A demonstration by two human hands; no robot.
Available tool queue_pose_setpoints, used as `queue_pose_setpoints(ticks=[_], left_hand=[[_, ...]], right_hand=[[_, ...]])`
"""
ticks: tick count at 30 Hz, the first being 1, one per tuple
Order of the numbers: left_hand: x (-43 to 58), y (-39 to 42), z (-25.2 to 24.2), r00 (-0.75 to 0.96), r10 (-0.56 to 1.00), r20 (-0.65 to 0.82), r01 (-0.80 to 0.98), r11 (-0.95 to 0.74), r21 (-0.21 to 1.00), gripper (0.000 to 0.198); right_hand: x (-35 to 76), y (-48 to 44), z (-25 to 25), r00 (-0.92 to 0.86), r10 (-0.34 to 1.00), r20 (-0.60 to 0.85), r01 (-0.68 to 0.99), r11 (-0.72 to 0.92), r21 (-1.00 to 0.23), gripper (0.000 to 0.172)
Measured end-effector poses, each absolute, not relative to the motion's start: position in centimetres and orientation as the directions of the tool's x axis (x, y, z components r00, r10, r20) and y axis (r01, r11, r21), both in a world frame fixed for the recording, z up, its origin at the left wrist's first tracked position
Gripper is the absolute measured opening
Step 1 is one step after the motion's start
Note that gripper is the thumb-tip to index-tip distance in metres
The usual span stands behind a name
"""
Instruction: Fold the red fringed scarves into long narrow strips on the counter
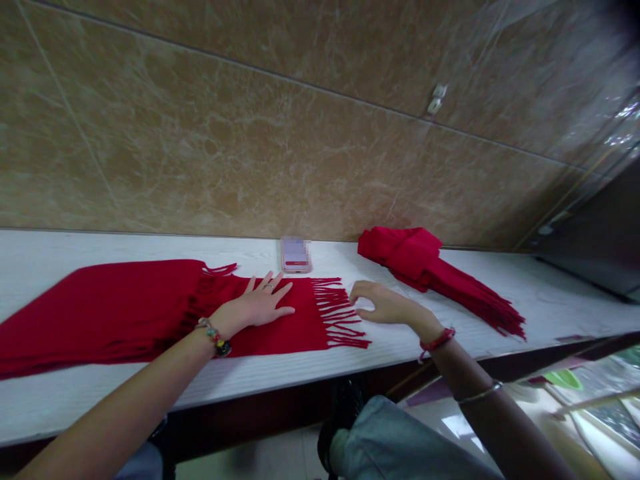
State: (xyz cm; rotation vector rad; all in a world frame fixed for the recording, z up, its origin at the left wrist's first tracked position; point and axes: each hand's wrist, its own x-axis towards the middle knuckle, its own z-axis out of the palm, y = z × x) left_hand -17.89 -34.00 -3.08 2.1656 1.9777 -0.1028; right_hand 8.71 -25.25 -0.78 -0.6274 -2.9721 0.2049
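Two red scarves lie on the white bench. Head view: left hand presses flat, fingers spread, on the spread red scarf; right hand, loosely curled and empty, touches its fringe. Risk: snagged tassels could drag the cloth askew. Bunched scarf and phone sit behind

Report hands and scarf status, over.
Left hand flat on the spread scarf. Right hand open at its fringe. Phone beyond it, folded scarf to the right.
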Motion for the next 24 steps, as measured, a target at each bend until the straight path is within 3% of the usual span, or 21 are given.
queue_pose_setpoints(ticks=[3,5,7,13,15,19,24], left_hand=[[-17.0,-34.7,-2.7,0.144,0.961,-0.234,0.985,-0.115,0.132,0.075],[-16.6,-35.0,-2.7,0.147,0.95,-0.274,0.983,-0.111,0.145,0.077],[-16.5,-35.2,-3.0,0.152,0.95,-0.274,0.982,-0.114,0.152,0.075],[-17.8,-35.7,-1.7,0.176,0.949,-0.26,0.981,-0.146,0.13,0.073],[-19.4,-36.3,0.2,0.143,0.956,-0.255,0.988,-0.121,0.101,0.073],[-25.5,-38.8,4.0,-0.102,0.982,-0.157,0.995,0.102,-0.004,0.068],[-35.0,-43.3,4.2,-0.491,0.87,-0.043,0.869,0.486,-0.09,0.075]], right_hand=[[5.9,-27.9,-1.2,-0.976,0.213,0.054,0.199,0.961,-0.194,0.018],[4.9,-28.5,-1.6,-0.987,0.163,0.0,0.161,0.973,-0.166,0.013],[5.2,-27.7,-2.1,-0.979,0.2,-0.044,0.205,0.969,-0.136,0.016],[9.8,-22.6,-1.8,-0.862,0.481,-0.161,0.497,0.865,-0.074,0.019],[9.5,-22.0,-0.8,-0.866,0.485,-0.12,0.497,0.862,-0.098,0.017],[4.7,-23.8,1.9,-0.882,0.46,0.102,0.434,0.877,-0.206,0.018],[-3.3,-27.3,2.5,-0.917,0.372,0.144,0.331,0.911,-0.248,0.022]])
